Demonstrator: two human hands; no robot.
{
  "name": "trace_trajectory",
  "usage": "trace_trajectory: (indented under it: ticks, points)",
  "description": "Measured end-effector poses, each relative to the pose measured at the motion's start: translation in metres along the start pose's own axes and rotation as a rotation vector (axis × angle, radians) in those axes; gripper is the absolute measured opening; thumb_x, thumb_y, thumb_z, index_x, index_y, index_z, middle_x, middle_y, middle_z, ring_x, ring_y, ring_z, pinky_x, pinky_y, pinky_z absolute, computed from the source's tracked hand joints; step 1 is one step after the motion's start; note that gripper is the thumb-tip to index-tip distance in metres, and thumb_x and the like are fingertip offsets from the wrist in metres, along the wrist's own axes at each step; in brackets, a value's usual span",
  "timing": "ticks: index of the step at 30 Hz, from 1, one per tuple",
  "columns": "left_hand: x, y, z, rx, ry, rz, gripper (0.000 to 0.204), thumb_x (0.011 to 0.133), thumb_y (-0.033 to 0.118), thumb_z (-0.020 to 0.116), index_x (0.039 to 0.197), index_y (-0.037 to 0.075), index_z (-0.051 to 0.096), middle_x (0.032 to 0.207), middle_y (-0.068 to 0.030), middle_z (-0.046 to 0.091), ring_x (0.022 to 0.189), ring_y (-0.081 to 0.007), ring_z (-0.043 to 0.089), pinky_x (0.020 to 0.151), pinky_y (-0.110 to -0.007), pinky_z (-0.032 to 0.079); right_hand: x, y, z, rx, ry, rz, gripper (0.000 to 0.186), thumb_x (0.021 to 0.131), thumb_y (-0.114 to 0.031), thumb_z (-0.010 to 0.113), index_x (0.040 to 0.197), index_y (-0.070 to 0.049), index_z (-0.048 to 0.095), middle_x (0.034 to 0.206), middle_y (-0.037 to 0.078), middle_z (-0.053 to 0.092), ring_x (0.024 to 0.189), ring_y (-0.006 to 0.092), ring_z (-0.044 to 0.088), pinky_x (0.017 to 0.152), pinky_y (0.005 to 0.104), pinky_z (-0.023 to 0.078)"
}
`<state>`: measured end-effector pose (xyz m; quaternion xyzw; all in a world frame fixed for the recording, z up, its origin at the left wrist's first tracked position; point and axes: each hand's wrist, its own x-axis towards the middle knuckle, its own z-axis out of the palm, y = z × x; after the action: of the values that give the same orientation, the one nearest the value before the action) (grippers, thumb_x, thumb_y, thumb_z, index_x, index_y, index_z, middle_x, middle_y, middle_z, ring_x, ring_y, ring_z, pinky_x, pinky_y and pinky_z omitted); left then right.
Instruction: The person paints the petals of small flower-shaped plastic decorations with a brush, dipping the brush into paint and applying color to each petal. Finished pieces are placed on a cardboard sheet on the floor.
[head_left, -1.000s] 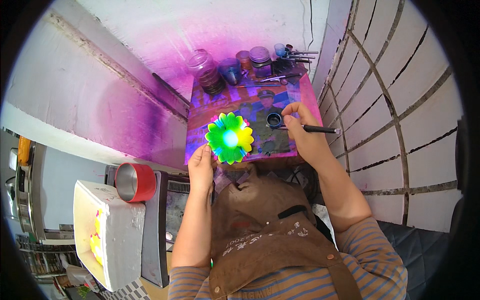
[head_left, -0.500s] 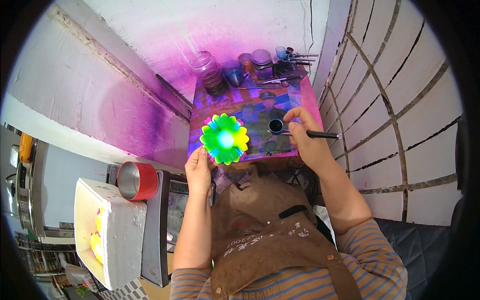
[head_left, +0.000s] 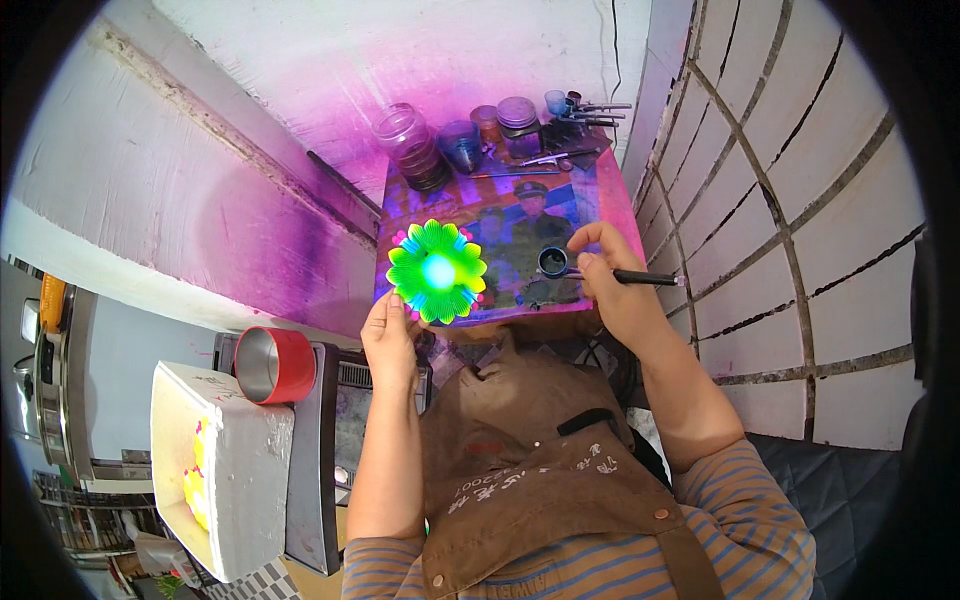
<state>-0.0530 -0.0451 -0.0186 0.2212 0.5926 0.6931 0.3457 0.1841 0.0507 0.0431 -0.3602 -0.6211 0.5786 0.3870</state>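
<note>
Left hand (head_left: 388, 335) pinching the lower edge of a green flower (head_left: 437, 271), fingers closed on it, held upright over the left part of the small table (head_left: 612, 205); right hand (head_left: 612, 285) curled shut around an airbrush (head_left: 560, 264), its dark cup just right of the flower, its black stem jutting right toward the tiled wall (head_left: 780, 230); jars (head_left: 415, 145) and brushes (head_left: 590, 108) crowded along the table's far edge; red tin (head_left: 272, 364) near the left elbow, beside a white box (head_left: 215, 470); brown apron (head_left: 520, 450) below.
</note>
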Motion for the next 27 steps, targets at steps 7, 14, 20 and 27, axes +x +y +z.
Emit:
trace_trajectory:
  ticks: [7, 14, 20, 27]
  points:
    - [0.002, 0.0, -0.001, -0.01, 0.008, 0.009, 0.024, 0.09, 0.019, 0.043, 0.102, 0.001, 0.054, 0.089, -0.0058, 0.059, 0.074, -0.0117, 0.057, 0.065, -0.024, 0.049, -0.002, 0.001, 0.001, 0.022, -0.018, -0.004, 0.013, 0.08, -0.013, 0.047, 0.09, -0.004, 0.046, 0.061, -0.003, 0.039, 0.056, 0.0039, 0.036, 0.05, 0.0224, 0.029]
    - [0.0, 0.004, -0.002, -0.038, 0.029, -0.006, 0.026, 0.09, 0.02, 0.042, 0.104, 0.001, 0.053, 0.091, -0.0064, 0.059, 0.077, -0.0121, 0.058, 0.066, -0.024, 0.048, 0.0, 0.0, 0.001, 0.031, -0.045, -0.002, 0.014, 0.081, -0.016, 0.048, 0.09, -0.005, 0.046, 0.061, -0.003, 0.04, 0.056, 0.004, 0.036, 0.049, 0.0224, 0.029]
    - [-0.021, 0.026, -0.024, -0.293, -0.039, 0.008, 0.027, 0.09, 0.021, 0.041, 0.105, 0.0, 0.051, 0.094, -0.0082, 0.06, 0.08, -0.0148, 0.059, 0.069, -0.027, 0.049, -0.003, -0.023, -0.002, 0.122, 0.002, -0.03, 0.02, 0.085, -0.027, 0.051, 0.09, -0.008, 0.048, 0.059, -0.007, 0.037, 0.053, 0.0014, 0.032, 0.047, 0.0182, 0.024]
    - [-0.116, 0.062, -0.098, -0.469, 0.023, 0.106, 0.027, 0.087, 0.021, 0.048, 0.104, 0.0, 0.051, 0.087, -0.0041, 0.059, 0.071, -0.0092, 0.056, 0.066, -0.025, 0.049, -0.004, -0.016, -0.001, 0.005, 0.093, -0.074, 0.024, 0.088, -0.035, 0.044, 0.09, -0.012, 0.05, 0.053, -0.007, 0.034, 0.043, 0.0019, 0.027, 0.039, 0.0177, 0.017]
